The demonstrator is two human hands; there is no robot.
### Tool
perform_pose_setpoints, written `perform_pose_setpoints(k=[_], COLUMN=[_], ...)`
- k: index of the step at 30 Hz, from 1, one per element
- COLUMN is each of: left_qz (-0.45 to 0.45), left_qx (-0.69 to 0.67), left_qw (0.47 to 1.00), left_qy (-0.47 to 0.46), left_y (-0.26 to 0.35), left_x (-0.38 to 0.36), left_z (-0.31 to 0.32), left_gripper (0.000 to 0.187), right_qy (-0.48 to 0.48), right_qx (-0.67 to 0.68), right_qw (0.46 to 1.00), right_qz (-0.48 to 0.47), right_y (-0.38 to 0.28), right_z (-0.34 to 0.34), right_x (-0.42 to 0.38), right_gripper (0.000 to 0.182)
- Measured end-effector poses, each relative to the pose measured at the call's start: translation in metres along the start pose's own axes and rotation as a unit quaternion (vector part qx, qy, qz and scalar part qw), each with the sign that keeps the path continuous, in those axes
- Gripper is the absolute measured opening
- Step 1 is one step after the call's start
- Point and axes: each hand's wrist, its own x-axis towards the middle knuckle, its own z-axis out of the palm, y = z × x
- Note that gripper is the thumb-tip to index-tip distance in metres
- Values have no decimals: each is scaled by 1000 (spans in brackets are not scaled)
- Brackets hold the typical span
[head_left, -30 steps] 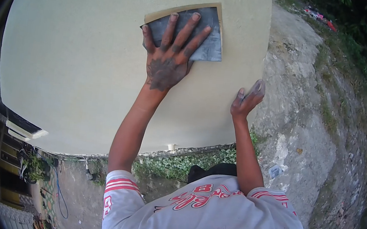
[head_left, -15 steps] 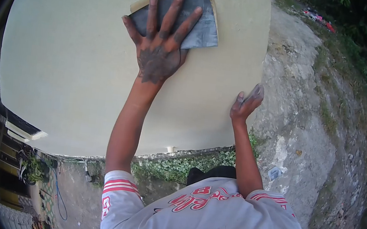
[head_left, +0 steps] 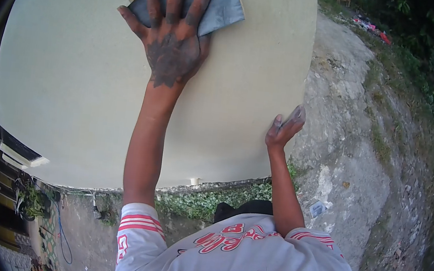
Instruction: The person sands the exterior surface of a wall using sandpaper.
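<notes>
At far left, a green leafy plant (head_left: pixel 31 203) stands beside a thin blue hose (head_left: pixel 61 235); whether the plant has a container is too small to determine. A pale cream, smooth wall (head_left: pixel 63 75) fills the centre, its surface extending on both sides of the left arm.

The left hand (head_left: pixel 170 50) is unclenched, fingers spread, pressing a dark grey sheet with a tan underside (head_left: pixel 222 15) flat to the wall near the top of the view. The smallest fingertip reaches past the sheet's left edge; the thumb is at its lower edge, tip hidden. The sheet's upper part is out of view.

A short white stub (head_left: pixel 194 181) projects at the wall's lower edge, above low green growth (head_left: pixel 209 201). The right hand (head_left: pixel 285 127) is unclenched and holds nothing visible, fingers extended together at the wall's right edge. Contact there cannot be confirmed. Rough grey ground (head_left: pixel 338 106) adjoins that edge; a small bluish flat piece (head_left: pixel 318 208) lies on it.
</notes>
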Motion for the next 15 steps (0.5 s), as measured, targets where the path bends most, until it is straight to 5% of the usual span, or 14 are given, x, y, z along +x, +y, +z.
perform_pose_setpoints(k=[2,5,7,10,13,15], left_qz=[-63,-130,-65,113,-1,-61], left_qx=[-29,9,-42,17,29,21], left_qw=[991,983,987,993,999,994], left_qy=[115,133,138,6,-33,85], left_y=[-29,-52,-19,23,16,-22], left_x=[26,35,29,3,26,44], left_z=[-4,-1,-1,2,-19,-10], left_gripper=[69,67,65,72,74,69], right_qy=[2,5,6,7,9,4], right_qx=[-4,-5,-6,-8,-16,-8], right_qw=[1000,1000,1000,1000,1000,1000], right_qz=[-2,-3,-4,-12,-7,-4], right_y=[1,1,-1,-3,0,1], right_z=[0,1,2,-1,3,1], right_x=[-1,0,0,0,1,-1], right_gripper=[67,67,66,66,65,65])
